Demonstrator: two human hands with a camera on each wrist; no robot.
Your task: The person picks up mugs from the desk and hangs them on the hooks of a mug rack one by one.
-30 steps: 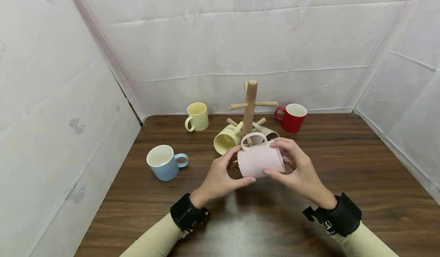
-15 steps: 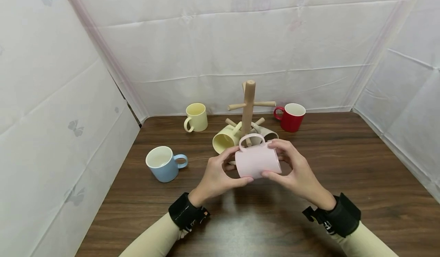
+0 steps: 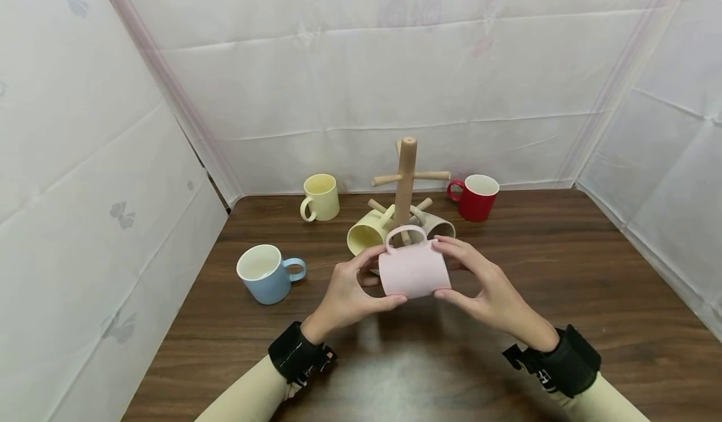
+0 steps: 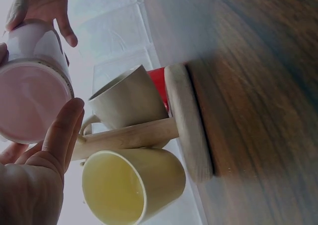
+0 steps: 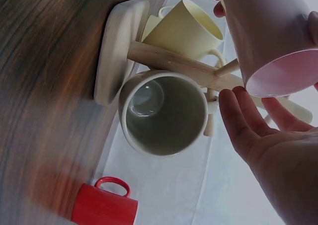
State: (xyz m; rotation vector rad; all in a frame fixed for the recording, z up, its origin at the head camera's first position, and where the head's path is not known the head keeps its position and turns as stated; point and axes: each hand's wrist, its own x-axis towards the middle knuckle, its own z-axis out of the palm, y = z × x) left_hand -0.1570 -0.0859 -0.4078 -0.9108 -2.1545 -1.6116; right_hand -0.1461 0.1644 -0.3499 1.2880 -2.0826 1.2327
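A pink mug [image 3: 414, 271] lies on its side in the air between both hands, its handle up, in front of a wooden mug tree [image 3: 405, 190]. At its base end, the left hand [image 3: 346, 293] grips it with thumb and fingers. The right hand [image 3: 491, 290] is at the mouth end, thumb and forefinger at the rim; other fingers [image 5: 236, 118] stretch out past it in the right wrist view. Behind it, a yellow mug [image 3: 366, 234] and a grey-beige mug [image 5: 164, 113] hang tilted on the tree's lower pegs.
A light-blue mug [image 3: 267, 278] stands upright on the wooden table [image 3: 225, 359] at the left. Another yellow mug [image 3: 323, 199] is at the back left, and a red mug [image 3: 476, 202] at the back right. White sheeting [image 3: 350, 83] walls the back and sides.
The pink mug and both hands have shifted slightly left and down in view. The right thumb and forefinger have slid from the mug's side out to its rim.
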